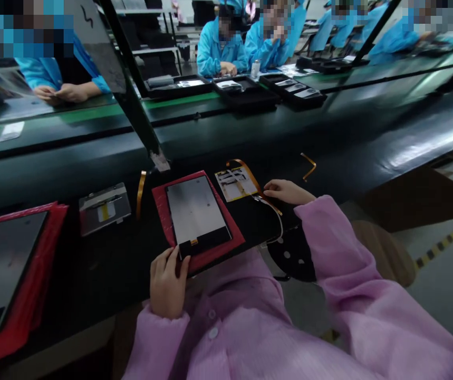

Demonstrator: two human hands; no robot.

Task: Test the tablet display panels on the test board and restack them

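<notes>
A display panel [198,208] with a grey face and a black lower strip lies on a red sheet [236,240] in front of me. My left hand [169,282] grips its lower left corner, thumb and fingers on either side of the edge. To the right, my right hand [287,191] has its fingers pinched together at an orange flex cable [253,182]. That cable curves over a small square plate [232,184] with a yellow border. A thin white wire [281,224] hangs down below the right hand. My fingertips partly hide the contact with the cable.
More panels on red sheets [54,248] lie at the left. A clear flat piece [105,208] and an orange strip [141,194] sit between; another strip [309,168] lies right. A slanted post [135,116] rises before the conveyor [218,129]. Co-workers in blue sit beyond black trays [246,100].
</notes>
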